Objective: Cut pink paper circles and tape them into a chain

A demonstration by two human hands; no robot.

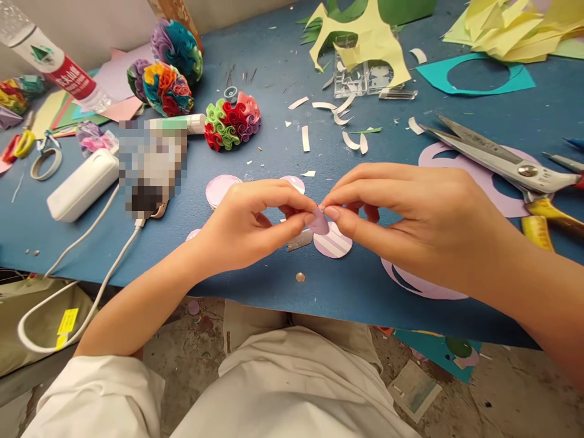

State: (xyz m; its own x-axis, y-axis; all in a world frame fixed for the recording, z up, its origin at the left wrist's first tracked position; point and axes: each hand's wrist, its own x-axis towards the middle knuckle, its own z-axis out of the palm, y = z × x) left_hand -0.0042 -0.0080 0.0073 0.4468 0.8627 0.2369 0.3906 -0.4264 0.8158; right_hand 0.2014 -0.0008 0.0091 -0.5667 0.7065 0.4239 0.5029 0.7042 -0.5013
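Between my two hands is a small curved piece of lilac paper [320, 224], pinched at its top. My left hand [255, 222] closes thumb and forefinger on its left side. On the other side, the thumb and forefinger of my right hand [387, 213] meet at its upper edge. Just below lies a lilac paper disc [333, 241] with white strips across it, beside a small metal blade [300, 239] partly under my left fingers. More lilac discs [222, 190] lie behind my left hand, partly hidden by it.
Large scissors [506, 158] rest at right on lilac paper offcuts [490, 188]. White paper scraps [305, 139] are scattered behind my hands. At left are a white power bank [84, 182] with a cable, a blurred-out phone [155, 164], curled-paper balls [168, 88] and a water bottle [68, 73].
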